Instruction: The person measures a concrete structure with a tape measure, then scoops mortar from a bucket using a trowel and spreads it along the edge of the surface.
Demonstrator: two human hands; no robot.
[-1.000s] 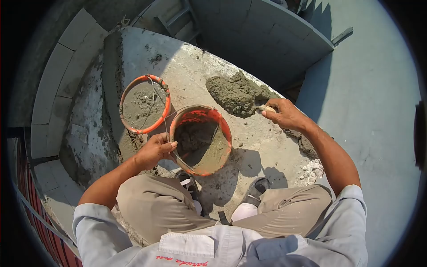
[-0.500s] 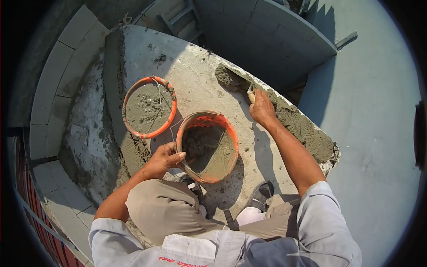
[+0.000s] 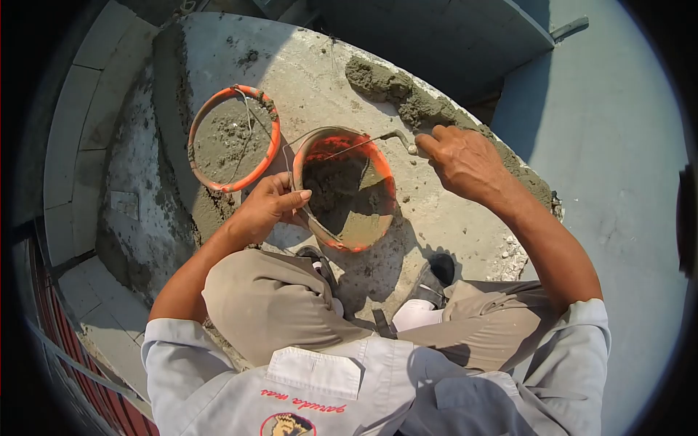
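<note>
My left hand (image 3: pixel 270 207) is closed on the near left rim of an orange bucket (image 3: pixel 391 190), which is partly filled with wet mortar (image 3: pixel 363 227). In my right hand (image 3: pixel 462 161) is the handle of a trowel (image 3: pixel 398 136); its blade reaches over the bucket's far rim, seen nearly edge-on. Left of this bucket stands a second orange bucket (image 3: pixel 275 142), full of grey mortar. A ridge of mortar (image 3: pixel 425 107) lies along the slab's far right edge, beyond my right hand.
The pale slab (image 3: pixel 320 80) is spattered with mortar. Curved block walls (image 3: pixel 70 138) border it on the left, with another mortar strip (image 3: pixel 172 109) inside them. Beyond the right edge is a lower grey surface (image 3: pixel 611 182). White rubble (image 3: pixel 509 258) lies near my right knee.
The trowel has gone from the mortar along the edge back to the bucket. That mortar went from a heap to a longer ridge. My left hand has stayed on the rim.
</note>
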